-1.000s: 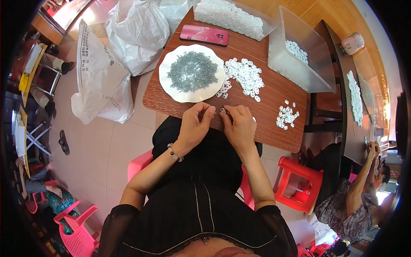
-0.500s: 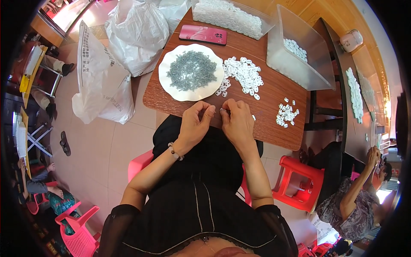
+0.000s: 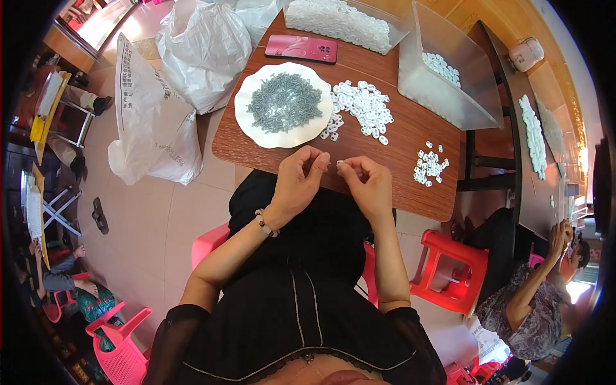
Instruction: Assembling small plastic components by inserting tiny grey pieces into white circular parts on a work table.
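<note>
My left hand (image 3: 300, 176) is closed in a pinch at the table's near edge; whatever its fingertips hold is too small to make out. Just to its right, my right hand (image 3: 369, 186) pinches a tiny whitish piece (image 3: 339, 165) between thumb and forefinger. The two sets of fingertips face each other, a small gap apart. Beyond them stands a white scalloped plate (image 3: 247, 131) heaped with small grey screw-like pieces (image 3: 285, 102). Beside the plate lies a pile of white oval plastic pieces with holes (image 3: 366, 109). A smaller group of white pieces (image 3: 430, 167) lies farther right.
On the brown table (image 3: 401, 196) are a pink phone (image 3: 301, 49) and two clear bins, one (image 3: 443, 106) at the right, another full of white pieces (image 3: 340, 22). White sacks (image 3: 157, 138) stand left. A red stool (image 3: 449, 273) and another person (image 3: 529, 301) are at right.
My hands have drawn slightly apart at the fingertips, and my right hand has turned and shifted a little right. The plate and piles look the same.
</note>
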Available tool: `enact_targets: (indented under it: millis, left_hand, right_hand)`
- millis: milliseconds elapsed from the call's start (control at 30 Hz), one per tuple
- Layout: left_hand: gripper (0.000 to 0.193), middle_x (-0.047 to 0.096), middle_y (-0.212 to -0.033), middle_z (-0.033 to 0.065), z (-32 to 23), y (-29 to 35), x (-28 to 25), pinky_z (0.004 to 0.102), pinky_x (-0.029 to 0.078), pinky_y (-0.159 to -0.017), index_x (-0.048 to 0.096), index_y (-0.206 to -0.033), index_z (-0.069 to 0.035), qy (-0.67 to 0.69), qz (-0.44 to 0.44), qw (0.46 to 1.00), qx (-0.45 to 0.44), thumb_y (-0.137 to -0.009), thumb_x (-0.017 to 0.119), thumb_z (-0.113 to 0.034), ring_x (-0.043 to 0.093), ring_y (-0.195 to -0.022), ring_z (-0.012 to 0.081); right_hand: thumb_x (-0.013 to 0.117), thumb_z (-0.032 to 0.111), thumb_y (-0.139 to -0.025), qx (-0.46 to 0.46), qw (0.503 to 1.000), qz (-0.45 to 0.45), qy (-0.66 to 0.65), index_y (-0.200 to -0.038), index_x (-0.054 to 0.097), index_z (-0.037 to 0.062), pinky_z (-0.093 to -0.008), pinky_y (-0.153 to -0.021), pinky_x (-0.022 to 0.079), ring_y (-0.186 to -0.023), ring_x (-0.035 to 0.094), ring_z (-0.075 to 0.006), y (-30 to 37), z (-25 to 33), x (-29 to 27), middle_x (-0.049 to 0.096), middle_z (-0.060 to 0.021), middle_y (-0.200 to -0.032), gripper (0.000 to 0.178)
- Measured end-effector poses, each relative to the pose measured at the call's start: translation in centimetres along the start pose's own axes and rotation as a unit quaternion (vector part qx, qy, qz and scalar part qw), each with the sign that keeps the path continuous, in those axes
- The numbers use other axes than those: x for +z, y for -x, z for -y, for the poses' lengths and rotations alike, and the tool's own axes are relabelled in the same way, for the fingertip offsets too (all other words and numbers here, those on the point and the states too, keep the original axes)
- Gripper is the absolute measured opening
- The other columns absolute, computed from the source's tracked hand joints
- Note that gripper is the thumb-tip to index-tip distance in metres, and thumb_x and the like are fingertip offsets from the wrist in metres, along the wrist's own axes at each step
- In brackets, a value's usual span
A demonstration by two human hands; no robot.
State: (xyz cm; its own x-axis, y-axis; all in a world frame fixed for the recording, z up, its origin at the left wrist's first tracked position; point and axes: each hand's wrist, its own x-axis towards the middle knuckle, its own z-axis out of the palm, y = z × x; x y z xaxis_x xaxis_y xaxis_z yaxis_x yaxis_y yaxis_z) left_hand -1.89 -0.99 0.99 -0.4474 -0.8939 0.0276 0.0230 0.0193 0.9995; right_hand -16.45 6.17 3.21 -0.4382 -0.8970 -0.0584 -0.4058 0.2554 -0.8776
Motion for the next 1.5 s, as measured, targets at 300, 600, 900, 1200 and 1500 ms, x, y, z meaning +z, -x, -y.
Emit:
enact_targets:
  millis: [300,600,900,1200,1500]
  left_hand:
    - [0.024,0.06,-0.071,0.0017,-0.3,-0.7,2.2,0.0216,0.043,-0.06,0.061,-0.088,0.002,0.047,0.036,0.998,-0.016,-0.095,0.06,-0.02,0.053,-0.066,0.0052]
    - [0.023,0.059,-0.072,-0.0014,-0.8,-1.1,3.3,0.0204,0.041,-0.059,0.062,-0.087,0.002,0.069,0.05,0.996,-0.021,-0.095,0.06,-0.019,0.05,-0.067,0.0031]
    - [0.024,0.057,-0.074,-0.0044,-1.1,-1.0,3.6,0.0176,0.037,-0.057,0.062,-0.09,-0.001,0.057,0.057,0.996,-0.03,-0.096,0.059,-0.024,0.046,-0.065,0.001]
    - [0.022,0.059,-0.073,-0.0027,-0.8,-0.7,3.5,0.0194,0.039,-0.058,0.063,-0.088,0.002,0.002,0.038,0.999,0.014,-0.094,0.062,-0.019,0.048,-0.067,0.002]
    - [0.024,0.06,-0.067,0.001,-0.2,-0.9,3.7,0.023,0.041,-0.055,0.062,-0.084,0.003,0.045,0.02,0.999,0.009,-0.093,0.062,-0.019,0.049,-0.063,0.0042]
  right_hand:
    - [0.068,0.012,-0.088,0.033,0.968,-0.021,-0.247,-0.086,0.067,0.0,-0.0168,-0.058,0.042,-0.062,0.055,-0.0026,1.0,0.2,-1.6,0.065,0.0001,-0.071,0.012]
    - [0.069,0.013,-0.088,0.001,0.964,-0.07,-0.256,-0.081,0.065,0.0002,-0.0156,-0.054,0.038,-0.059,0.052,-0.0007,1.3,0.4,-1.6,0.061,0.0023,-0.067,0.015]
    - [0.068,0.011,-0.088,-0.03,0.969,-0.106,-0.221,-0.077,0.063,0.0006,-0.0157,-0.048,0.029,-0.054,0.042,0.0025,1.4,0.4,-1.3,0.055,0.0071,-0.062,0.016]
    - [0.068,0.011,-0.088,-0.049,0.976,-0.119,-0.173,-0.076,0.062,0.001,-0.016,-0.047,0.028,-0.052,0.041,0.0026,1.7,0.7,-0.8,0.055,0.0073,-0.06,0.017]
    - [0.067,0.011,-0.089,-0.014,0.974,-0.106,-0.197,-0.077,0.064,0.0027,-0.0161,-0.054,0.033,-0.058,0.045,0.0007,1.9,0.7,-1.4,0.057,0.0047,-0.065,0.014]
